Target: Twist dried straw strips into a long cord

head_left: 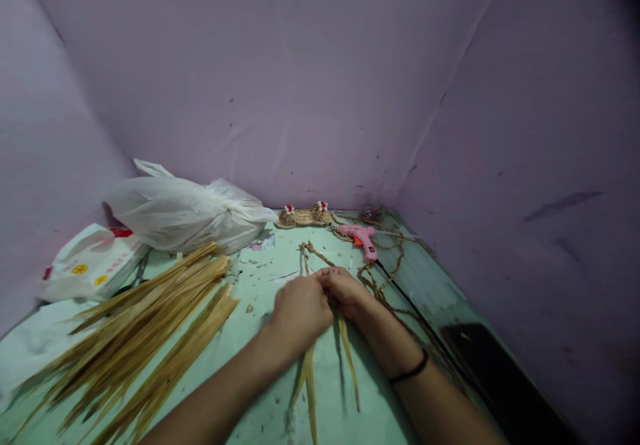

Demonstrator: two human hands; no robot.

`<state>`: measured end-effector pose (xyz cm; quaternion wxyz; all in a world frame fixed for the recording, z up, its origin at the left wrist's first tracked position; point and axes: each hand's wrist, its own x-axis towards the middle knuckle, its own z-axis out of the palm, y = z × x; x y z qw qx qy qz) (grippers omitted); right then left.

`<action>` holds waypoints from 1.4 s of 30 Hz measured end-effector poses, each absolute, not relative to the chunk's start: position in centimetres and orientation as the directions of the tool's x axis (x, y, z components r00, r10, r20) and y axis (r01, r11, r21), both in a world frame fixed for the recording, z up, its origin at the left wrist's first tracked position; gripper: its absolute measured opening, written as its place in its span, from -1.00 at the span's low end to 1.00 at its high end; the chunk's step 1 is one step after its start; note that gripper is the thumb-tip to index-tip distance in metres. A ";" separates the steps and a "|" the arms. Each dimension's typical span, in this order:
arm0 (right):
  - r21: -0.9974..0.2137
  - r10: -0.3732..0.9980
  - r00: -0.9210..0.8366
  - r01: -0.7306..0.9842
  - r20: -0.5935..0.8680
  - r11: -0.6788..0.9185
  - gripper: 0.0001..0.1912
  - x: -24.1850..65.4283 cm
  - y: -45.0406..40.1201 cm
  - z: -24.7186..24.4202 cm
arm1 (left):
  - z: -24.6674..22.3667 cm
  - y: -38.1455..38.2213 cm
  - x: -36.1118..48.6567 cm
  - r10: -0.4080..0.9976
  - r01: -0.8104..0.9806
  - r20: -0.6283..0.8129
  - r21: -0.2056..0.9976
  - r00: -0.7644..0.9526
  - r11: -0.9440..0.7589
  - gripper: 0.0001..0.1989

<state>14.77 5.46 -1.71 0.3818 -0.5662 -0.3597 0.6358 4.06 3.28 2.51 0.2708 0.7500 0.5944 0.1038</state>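
My left hand (301, 306) and my right hand (345, 290) meet over the middle of the table, both with fingers closed on strips of dried leaf (310, 385). Loose strip ends hang below the hands toward me. A thin twisted cord (317, 253) of the same fibre runs from the fingers away toward the wall. The exact grip between the fingertips is hidden by the hands. A black band circles my right wrist.
On the left lies a pile of dried leaf strips (165, 325), with a knotted white plastic bag (185, 212) and a printed white packet (95, 265) behind. Woven slippers (305, 217) with small flowers stand by the wall. A pink glue gun (364, 237), loose cord (397, 265) and a dark phone-like slab (500, 378) are right.
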 end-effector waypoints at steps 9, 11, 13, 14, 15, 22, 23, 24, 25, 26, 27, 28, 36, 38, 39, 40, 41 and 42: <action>-0.922 0.920 -0.132 -0.075 -0.369 -0.380 -0.91 15.2 5.2 -1.3 | 1.3 7.4 2.1 0.708 0.117 -0.601 0.786 0.370 0.607 -0.90; -0.935 0.929 -0.156 -0.062 -0.336 -0.349 -0.93 15.4 5.2 -1.3 | 0.8 7.3 2.1 0.677 0.111 -0.618 0.766 0.400 0.633 -0.90; -0.945 0.934 -0.186 -0.059 -0.305 -0.321 -0.96 15.6 5.3 -1.2 | 0.4 7.3 2.0 0.689 0.107 -0.594 0.784 0.414 0.612 -0.90; -0.948 0.934 -0.203 -0.060 -0.294 -0.312 -0.96 15.7 5.3 -1.2 | 0.4 7.3 1.9 0.703 0.112 -0.582 0.796 0.409 0.595 -0.89; -0.950 0.934 -0.213 -0.059 -0.288 -0.306 -0.96 15.8 5.3 -1.2 | 0.3 7.3 1.9 0.717 0.120 -0.573 0.807 0.398 0.578 -0.89; -0.945 0.929 -0.194 -0.020 -0.316 -0.325 -0.87 15.9 5.3 -1.3 | 0.3 7.2 1.9 0.730 0.200 -0.572 0.818 0.375 0.539 -0.93; -0.943 0.926 -0.195 -0.018 -0.323 -0.333 -0.87 15.9 5.3 -1.3 | 0.3 7.2 1.9 0.734 0.218 -0.561 0.827 0.383 0.519 -0.92; -0.940 0.923 -0.196 -0.017 -0.331 -0.341 -0.87 15.9 5.3 -1.3 | 0.3 7.2 1.8 0.741 0.239 -0.550 0.835 0.386 0.495 -0.91; -0.937 0.919 -0.199 -0.015 -0.339 -0.349 -0.86 15.9 5.3 -1.3 | 0.3 7.3 1.8 0.749 0.261 -0.538 0.843 0.387 0.470 -0.90; -0.935 0.918 -0.198 -0.014 -0.344 -0.353 -0.86 15.9 5.3 -1.3 | 0.3 7.3 1.7 0.756 0.285 -0.527 0.849 0.388 0.445 -0.89; -0.935 0.917 -0.197 -0.012 -0.346 -0.356 -0.86 15.9 5.3 -1.3 | 0.3 7.3 1.7 0.763 0.309 -0.517 0.853 0.388 0.421 -0.88; -0.934 0.917 -0.195 -0.012 -0.348 -0.357 -0.86 15.9 5.3 -1.3 | 0.3 7.3 1.6 0.766 0.328 -0.510 0.855 0.391 0.402 -0.88; -0.938 0.928 -0.149 -0.004 -0.341 -0.345 -0.91 15.6 5.3 -1.5 | 0.4 7.4 1.4 0.740 0.401 -0.498 0.854 0.451 0.330 -0.83; -0.939 0.929 -0.142 0.001 -0.342 -0.345 -0.92 15.6 5.4 -1.7 | 0.6 7.3 1.3 0.737 0.406 -0.501 0.852 0.454 0.330 -0.83; -0.939 0.930 -0.139 0.005 -0.341 -0.344 -0.93 15.6 5.4 -1.7 | 0.6 7.3 1.3 0.740 0.397 -0.500 0.854 0.449 0.336 -0.84; -0.940 0.930 -0.139 0.009 -0.339 -0.342 -0.93 15.6 5.4 -1.8 | 0.7 7.3 1.4 0.742 0.384 -0.503 0.854 0.444 0.350 -0.85; -0.942 0.932 -0.139 0.014 -0.335 -0.337 -0.93 15.6 5.4 -1.8 | 0.7 7.2 1.4 0.742 0.365 -0.506 0.855 0.439 0.367 -0.86; -0.944 0.934 -0.139 0.020 -0.330 -0.331 -0.93 15.6 5.4 -1.8 | 0.7 7.2 1.4 0.741 0.343 -0.509 0.857 0.438 0.386 -0.87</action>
